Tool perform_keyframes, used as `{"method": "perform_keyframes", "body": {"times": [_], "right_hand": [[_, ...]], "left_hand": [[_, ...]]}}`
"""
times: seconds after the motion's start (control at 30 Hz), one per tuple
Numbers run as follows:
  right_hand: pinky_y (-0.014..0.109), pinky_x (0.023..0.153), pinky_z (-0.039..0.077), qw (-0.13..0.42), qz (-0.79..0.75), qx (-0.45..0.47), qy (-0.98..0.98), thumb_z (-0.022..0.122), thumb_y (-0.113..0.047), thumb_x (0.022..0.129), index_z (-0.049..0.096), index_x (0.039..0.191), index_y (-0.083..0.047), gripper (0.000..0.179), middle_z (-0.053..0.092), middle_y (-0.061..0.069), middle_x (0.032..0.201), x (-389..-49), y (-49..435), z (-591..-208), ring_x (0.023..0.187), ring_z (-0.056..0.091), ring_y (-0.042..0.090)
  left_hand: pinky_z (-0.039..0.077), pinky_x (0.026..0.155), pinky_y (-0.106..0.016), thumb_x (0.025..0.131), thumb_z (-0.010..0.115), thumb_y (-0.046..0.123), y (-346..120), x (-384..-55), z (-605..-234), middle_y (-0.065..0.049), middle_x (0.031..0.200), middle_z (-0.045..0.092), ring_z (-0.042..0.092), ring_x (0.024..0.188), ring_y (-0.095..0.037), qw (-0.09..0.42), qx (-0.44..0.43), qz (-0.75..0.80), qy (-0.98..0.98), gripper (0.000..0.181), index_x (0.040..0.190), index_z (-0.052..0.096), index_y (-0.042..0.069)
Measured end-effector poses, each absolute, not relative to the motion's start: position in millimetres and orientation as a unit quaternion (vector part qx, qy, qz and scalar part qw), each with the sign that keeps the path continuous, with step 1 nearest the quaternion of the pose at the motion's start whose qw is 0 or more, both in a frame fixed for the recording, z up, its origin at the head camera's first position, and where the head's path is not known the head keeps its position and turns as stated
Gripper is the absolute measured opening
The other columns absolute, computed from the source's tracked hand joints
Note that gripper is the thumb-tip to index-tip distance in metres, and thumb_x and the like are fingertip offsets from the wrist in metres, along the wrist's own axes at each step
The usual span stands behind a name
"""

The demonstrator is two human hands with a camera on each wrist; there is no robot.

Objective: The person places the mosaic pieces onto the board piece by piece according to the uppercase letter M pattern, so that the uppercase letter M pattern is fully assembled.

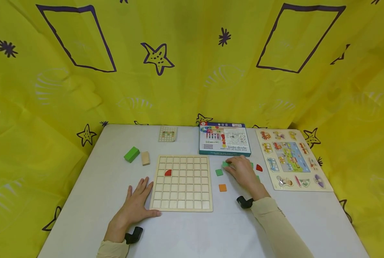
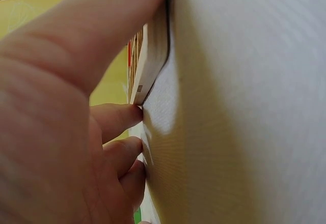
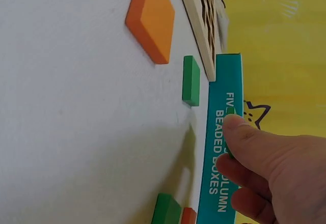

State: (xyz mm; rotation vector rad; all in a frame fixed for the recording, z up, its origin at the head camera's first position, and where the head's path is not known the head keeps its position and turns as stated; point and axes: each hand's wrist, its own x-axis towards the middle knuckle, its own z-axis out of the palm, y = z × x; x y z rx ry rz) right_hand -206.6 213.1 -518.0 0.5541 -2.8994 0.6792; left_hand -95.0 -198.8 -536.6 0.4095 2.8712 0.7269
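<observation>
A wooden grid board (image 1: 183, 183) lies on the table with one red quarter-round tile (image 1: 168, 172) in a cell near its upper left. My left hand (image 1: 134, 206) rests flat at the board's lower left corner, fingers spread, thumb along the front edge. To the right of the board, my right hand (image 1: 243, 173) pinches a small green tile (image 3: 231, 110) between thumb and fingers, above the tabletop. Near it lie a green square tile (image 1: 219, 172), an orange square tile (image 1: 222, 187) and another red quarter-round tile (image 1: 259, 167). More green tiles are partly hidden behind the right hand.
A teal-edged box (image 1: 225, 139) lies behind the right hand. At the far right is a wooden picture puzzle (image 1: 290, 160). Left of the board sit a green block (image 1: 132, 154) and a plain wooden block (image 1: 145, 158). A pattern card (image 1: 168, 133) lies at the back.
</observation>
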Motion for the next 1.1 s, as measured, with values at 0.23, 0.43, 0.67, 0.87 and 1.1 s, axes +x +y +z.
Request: {"method": "perform_keyframes", "body": {"times": [0.23,0.43,0.67,0.87,1.1], "right_hand": [[0.039,0.084,0.042,0.052,0.235,0.183,-0.953,0.074,-0.020,0.089,0.072,0.109,-0.003,0.026,0.070,0.009,0.108,-207.7,207.6,-516.0,0.095,0.053,0.026],[0.042,0.084,0.042,0.057,0.245,0.184,-0.950,0.074,-0.020,0.089,0.073,0.109,-0.003,0.027,0.069,0.009,0.108,-206.7,201.4,-511.2,0.096,0.052,0.027],[0.040,0.087,0.041,0.052,0.247,0.186,-0.950,0.074,-0.021,0.090,0.073,0.108,-0.004,0.026,0.069,0.007,0.108,-206.2,194.7,-508.6,0.098,0.051,0.025],[0.038,0.080,0.042,0.061,0.249,0.208,-0.944,0.074,-0.020,0.089,0.073,0.107,-0.004,0.024,0.070,0.006,0.105,-207.0,189.6,-507.6,0.092,0.051,0.023],[0.040,0.086,0.043,0.049,0.257,0.207,-0.943,0.075,-0.020,0.088,0.074,0.106,-0.005,0.024,0.070,0.006,0.106,-207.0,181.6,-506.9,0.098,0.053,0.024]], "left_hand": [[-0.002,0.108,-0.066,0.065,0.078,0.067,-198.9,-94.9,-537.8,-0.022,0.158,0.017,0.009,0.145,-0.039,0.077,0.136,0.245,0.957,0.118,0.149,0.034,-0.003],[-0.002,0.108,-0.066,0.066,0.077,0.068,-198.8,-94.7,-537.3,-0.022,0.158,0.017,0.009,0.145,-0.039,0.078,0.137,0.244,0.957,0.118,0.149,0.033,-0.004],[-0.002,0.108,-0.066,0.066,0.077,0.068,-198.6,-94.5,-536.9,-0.023,0.158,0.017,0.009,0.145,-0.040,0.076,0.139,0.242,0.957,0.118,0.149,0.033,-0.004],[-0.002,0.108,-0.066,0.066,0.077,0.067,-198.4,-94.7,-537.5,-0.023,0.158,0.017,0.009,0.145,-0.040,0.074,0.139,0.247,0.956,0.118,0.149,0.033,-0.003],[-0.002,0.109,-0.066,0.066,0.077,0.068,-198.4,-94.3,-537.4,-0.022,0.158,0.017,0.009,0.145,-0.039,0.075,0.137,0.248,0.956,0.118,0.149,0.033,-0.003]]}}
